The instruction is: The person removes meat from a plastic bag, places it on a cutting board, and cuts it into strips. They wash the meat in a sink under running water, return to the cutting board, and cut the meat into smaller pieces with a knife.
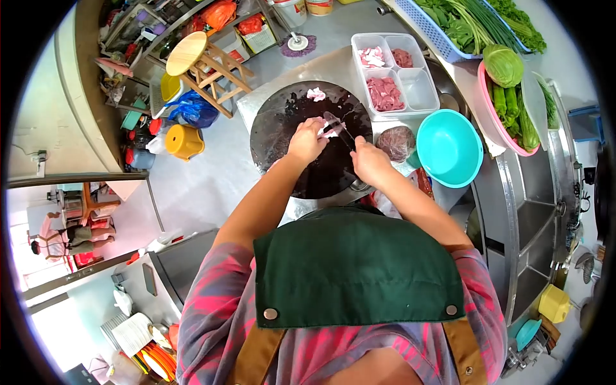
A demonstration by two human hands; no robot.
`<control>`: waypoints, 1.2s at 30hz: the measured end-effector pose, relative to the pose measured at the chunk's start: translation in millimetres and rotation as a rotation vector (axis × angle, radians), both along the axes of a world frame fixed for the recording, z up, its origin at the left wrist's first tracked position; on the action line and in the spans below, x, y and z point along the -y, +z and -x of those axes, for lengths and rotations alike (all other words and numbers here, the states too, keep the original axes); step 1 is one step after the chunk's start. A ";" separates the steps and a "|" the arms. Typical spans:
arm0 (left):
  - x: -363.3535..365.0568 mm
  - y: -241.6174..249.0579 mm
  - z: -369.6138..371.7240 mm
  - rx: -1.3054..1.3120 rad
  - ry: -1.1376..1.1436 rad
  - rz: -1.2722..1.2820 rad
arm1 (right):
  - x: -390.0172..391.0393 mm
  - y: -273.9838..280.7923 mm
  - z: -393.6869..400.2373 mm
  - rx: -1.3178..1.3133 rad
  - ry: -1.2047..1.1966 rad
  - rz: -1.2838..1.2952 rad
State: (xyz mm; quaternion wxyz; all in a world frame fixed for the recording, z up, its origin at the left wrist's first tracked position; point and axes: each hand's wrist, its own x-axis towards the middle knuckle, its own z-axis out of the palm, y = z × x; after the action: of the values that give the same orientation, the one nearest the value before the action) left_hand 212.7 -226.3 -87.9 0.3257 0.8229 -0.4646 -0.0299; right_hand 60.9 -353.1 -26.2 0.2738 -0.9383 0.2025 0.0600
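A round dark chopping block [282,122] stands on the metal table in front of me. My right hand [371,160] is closed round the handle of a knife [340,128], whose blade points up and left over the block. Beside the blade my left hand [308,140] has its fingers bent together on a pale piece of meat [328,131]. Farther back on the block lies another pale piece [316,94]. Right of the block is a clear tray [420,70] with compartments; three hold cut meat [385,94] and one looks empty.
A turquoise bowl [450,149] and a plastic-wrapped lump [396,143] sit to the right. Beyond are a pink basin [487,122] of green vegetables and a blue basket [436,35] of greens. A wooden stool [187,54] stands back left. A person [64,242] is far left.
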 end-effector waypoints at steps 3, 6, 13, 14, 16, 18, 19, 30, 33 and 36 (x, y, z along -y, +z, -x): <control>3.8 -4.8 2.5 -0.025 0.009 -0.121 | -5.0 0.8 -2.2 -0.050 0.025 -0.002; 8.8 -1.6 10.3 0.037 0.040 -0.136 | -7.5 -1.7 2.0 -0.077 0.057 0.035; 11.4 -11.5 4.6 0.035 0.028 -0.135 | 0.3 -19.4 -20.6 0.048 0.046 0.006; 11.6 -12.7 3.0 0.027 0.015 -0.143 | 1.9 -24.2 -31.5 0.104 0.036 -0.002; 13.8 -16.5 -1.7 0.030 -0.003 -0.146 | 0.4 -33.1 -56.5 0.073 0.026 -0.004; 13.2 -28.9 -4.9 0.068 0.023 -0.137 | 1.2 -35.9 -60.2 0.047 0.013 -0.005; 12.8 -25.3 -3.8 0.068 0.021 -0.136 | 0.7 -31.9 -51.7 0.052 0.027 -0.023; -8.1 -19.2 7.2 -0.022 0.026 0.052 | -3.3 4.6 3.1 0.010 0.138 -0.011; -3.6 -22.2 0.0 0.007 0.017 0.040 | -5.4 -7.3 -7.2 0.010 0.137 0.012; -3.3 -18.3 -0.8 -0.024 0.001 0.059 | -10.4 -24.6 -43.3 0.013 0.094 -0.022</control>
State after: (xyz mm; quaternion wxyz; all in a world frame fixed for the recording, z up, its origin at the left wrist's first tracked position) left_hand 213.4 -223.0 -106.1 0.3553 0.8128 -0.4609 -0.0257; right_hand 104.1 -342.7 -50.8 0.2822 -0.9441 0.1558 0.0688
